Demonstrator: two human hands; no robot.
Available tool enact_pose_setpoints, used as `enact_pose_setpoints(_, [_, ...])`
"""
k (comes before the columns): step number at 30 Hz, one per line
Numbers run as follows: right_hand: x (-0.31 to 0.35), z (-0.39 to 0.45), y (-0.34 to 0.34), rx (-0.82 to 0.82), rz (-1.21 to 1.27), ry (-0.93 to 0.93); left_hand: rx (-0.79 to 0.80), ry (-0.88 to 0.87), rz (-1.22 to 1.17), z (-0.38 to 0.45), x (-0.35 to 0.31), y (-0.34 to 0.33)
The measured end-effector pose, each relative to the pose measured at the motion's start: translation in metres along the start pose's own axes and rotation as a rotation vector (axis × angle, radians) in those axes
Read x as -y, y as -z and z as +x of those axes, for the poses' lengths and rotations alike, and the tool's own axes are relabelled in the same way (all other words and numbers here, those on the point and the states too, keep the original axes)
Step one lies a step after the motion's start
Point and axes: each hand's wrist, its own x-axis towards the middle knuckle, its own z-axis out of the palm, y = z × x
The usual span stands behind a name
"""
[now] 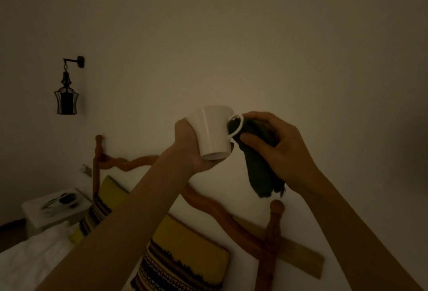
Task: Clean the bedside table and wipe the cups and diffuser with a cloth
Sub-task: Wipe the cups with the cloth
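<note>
Two bare hands are raised in front of a plain wall in dim light, working on one white cup (214, 132). The left hand (188, 146) has its grip closed round the cup's body from the far side and below, holding it tilted with its base toward the camera and its handle pointing right. The right hand (273, 144) has its grip closed on a dark cloth (257, 165), thumb and fingers pinching a bunched part of it against the cup's handle; the rest of the cloth hangs loose below the hand. Beneath the arms are a wooden headboard (231, 216) and patterned yellow pillows (185, 253) on a bed. At lower left stands a white counter (39, 209) with blurred dark things on it, under a hanging wall lantern (66, 96).
</note>
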Motion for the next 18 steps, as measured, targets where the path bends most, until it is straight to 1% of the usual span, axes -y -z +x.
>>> enact_pose_setpoints(3, [0.003,0.000,0.005,0.006,0.155,-0.034,0.003,0.101,-0.022,-0.003,0.006,0.004])
enact_pose_setpoints(4, [0.003,0.000,0.003,0.000,0.210,-0.052,0.012,0.109,-0.038,-0.003,0.008,0.006])
enact_pose_setpoints(6, [-0.002,-0.002,-0.004,-0.062,0.409,-0.170,0.032,0.097,-0.076,-0.001,0.011,0.010])
enact_pose_setpoints(8, [-0.006,-0.002,-0.011,-0.117,0.886,-0.419,0.049,0.074,-0.100,0.001,0.012,0.011])
enact_pose_setpoints(9, [-0.008,0.000,-0.011,-0.190,1.101,-0.492,0.048,0.062,-0.098,0.001,0.013,0.013])
enact_pose_setpoints(10, [-0.008,0.001,-0.008,-0.269,1.231,-0.510,0.034,0.061,-0.108,0.001,0.015,0.014])
enact_pose_setpoints(11, [-0.006,0.002,-0.006,-0.310,1.208,-0.446,0.008,0.063,-0.122,0.001,0.016,0.016])
enact_pose_setpoints(12, [-0.002,0.003,-0.007,-0.362,1.000,-0.348,-0.007,0.049,-0.131,0.002,0.017,0.017])
enact_pose_setpoints(13, [0.001,0.003,-0.013,-0.418,0.663,-0.214,-0.015,0.020,-0.128,0.005,0.018,0.018])
enact_pose_setpoints(14, [-0.001,0.001,-0.022,-0.433,0.356,-0.085,-0.023,-0.013,-0.108,0.005,0.019,0.016])
enact_pose_setpoints(15, [-0.004,-0.001,-0.033,-0.413,0.161,0.002,-0.044,-0.045,-0.083,0.005,0.020,0.013])
enact_pose_setpoints(16, [-0.007,-0.002,-0.046,-0.402,0.060,0.041,-0.061,-0.071,-0.061,0.004,0.021,0.010])
enact_pose_setpoints(18, [-0.015,-0.003,-0.064,-0.481,0.005,0.027,-0.124,-0.134,-0.007,0.003,0.029,0.002])
